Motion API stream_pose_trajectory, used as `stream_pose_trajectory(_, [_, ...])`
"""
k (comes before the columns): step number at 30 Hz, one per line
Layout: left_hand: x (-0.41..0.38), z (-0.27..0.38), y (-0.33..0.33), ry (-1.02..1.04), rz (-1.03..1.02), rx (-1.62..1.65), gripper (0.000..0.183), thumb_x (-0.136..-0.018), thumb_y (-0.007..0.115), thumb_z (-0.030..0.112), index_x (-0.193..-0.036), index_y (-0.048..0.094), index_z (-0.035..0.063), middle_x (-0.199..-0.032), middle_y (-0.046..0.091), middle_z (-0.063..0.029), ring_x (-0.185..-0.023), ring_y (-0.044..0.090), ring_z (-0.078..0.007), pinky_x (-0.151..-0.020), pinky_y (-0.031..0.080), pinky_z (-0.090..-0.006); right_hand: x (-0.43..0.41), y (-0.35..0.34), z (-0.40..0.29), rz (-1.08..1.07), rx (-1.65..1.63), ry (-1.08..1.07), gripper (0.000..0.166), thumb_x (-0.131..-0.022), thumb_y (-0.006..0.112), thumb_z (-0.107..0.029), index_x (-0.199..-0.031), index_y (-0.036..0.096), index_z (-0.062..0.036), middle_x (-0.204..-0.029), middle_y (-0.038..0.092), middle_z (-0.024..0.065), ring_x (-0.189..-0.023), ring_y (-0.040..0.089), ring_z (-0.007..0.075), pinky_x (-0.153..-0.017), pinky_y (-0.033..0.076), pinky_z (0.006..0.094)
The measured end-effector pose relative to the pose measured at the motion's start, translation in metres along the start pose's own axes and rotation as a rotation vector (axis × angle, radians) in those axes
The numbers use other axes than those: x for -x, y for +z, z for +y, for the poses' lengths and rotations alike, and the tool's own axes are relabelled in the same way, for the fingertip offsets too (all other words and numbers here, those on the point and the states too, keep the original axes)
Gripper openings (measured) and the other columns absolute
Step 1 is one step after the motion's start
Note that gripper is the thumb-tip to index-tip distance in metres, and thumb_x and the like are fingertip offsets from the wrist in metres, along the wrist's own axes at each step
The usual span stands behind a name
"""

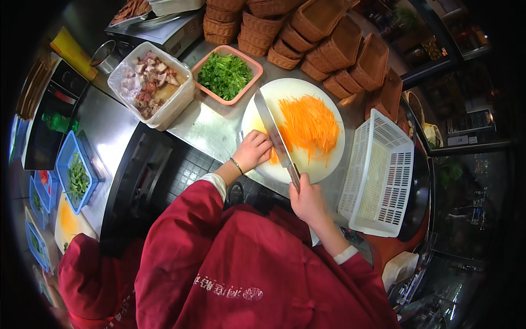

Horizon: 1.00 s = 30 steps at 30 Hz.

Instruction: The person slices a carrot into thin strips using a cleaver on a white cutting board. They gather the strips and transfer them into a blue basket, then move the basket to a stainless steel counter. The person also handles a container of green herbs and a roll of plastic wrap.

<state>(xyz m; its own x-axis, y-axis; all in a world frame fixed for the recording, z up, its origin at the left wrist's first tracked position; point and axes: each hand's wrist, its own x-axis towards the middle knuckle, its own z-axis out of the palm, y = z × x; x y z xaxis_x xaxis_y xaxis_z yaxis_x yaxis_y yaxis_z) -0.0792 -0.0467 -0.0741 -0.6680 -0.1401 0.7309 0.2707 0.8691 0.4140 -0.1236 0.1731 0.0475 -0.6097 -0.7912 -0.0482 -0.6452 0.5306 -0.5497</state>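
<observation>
In my right hand (308, 199) is the wooden handle of a large kitchen knife (271, 123), its blade reaching up and left across a round white cutting board (267, 89). My left hand (254, 151) rests with bent fingers on the board's lower left part, just left of the blade, over carrot pieces (273, 156) that it partly hides. Right of the blade lies a wide heap of thin carrot shreds (312, 123). Whether the cutting edge touches the carrot under my fingers is hard to tell.
A pink basket of chopped green herbs (225, 76) and a plastic-covered tub of meat pieces (152, 82) stand left of the board. Stacked wicker baskets (333, 49) line the back. A white plastic basket (380, 177) sits at right. A co-worker's red sleeve (82, 267) is at lower left.
</observation>
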Motion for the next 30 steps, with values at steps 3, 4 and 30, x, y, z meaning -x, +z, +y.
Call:
stream_pose_trajectory(3, [0.001, -0.001, 0.002, -0.025, -0.001, 0.017, 0.023, -0.074, 0.070, 0.005, -0.096, 0.062, 0.0055, -0.096, 0.058, -0.0090, -0.090, 0.055, -0.0300, -0.082, 0.050, -0.0371, 0.002, -0.001, 0.001, 0.000, -0.009, 0.003, 0.024, -0.093, 0.059, -0.018, -0.093, 0.043, 0.0007, -0.065, 0.058, 0.0306, -0.067, 0.060, 0.0530, -0.059, 0.047, 0.0603])
stream_pose_trajectory(4, [0.001, -0.002, 0.002, -0.009, 0.007, 0.004, 0.023, -0.074, 0.070, 0.004, -0.095, 0.062, 0.0055, -0.096, 0.058, -0.0090, -0.090, 0.055, -0.0300, -0.082, 0.050, -0.0371, 0.003, 0.000, 0.001, -0.019, -0.002, 0.017, 0.024, -0.093, 0.058, -0.018, -0.093, 0.042, 0.0007, -0.065, 0.058, 0.0306, -0.067, 0.060, 0.0531, -0.059, 0.047, 0.0604])
stream_pose_trajectory(30, [0.002, 0.000, -0.014, -0.048, -0.072, 0.070, 0.023, -0.073, 0.070, 0.003, -0.095, 0.064, 0.0057, -0.100, 0.059, -0.0084, -0.094, 0.056, -0.0302, -0.083, 0.051, -0.0371, 0.012, 0.007, -0.009, -0.004, 0.073, 0.123, 0.025, -0.093, 0.059, -0.018, -0.093, 0.044, 0.0021, -0.066, 0.060, 0.0305, -0.068, 0.062, 0.0516, -0.059, 0.049, 0.0586])
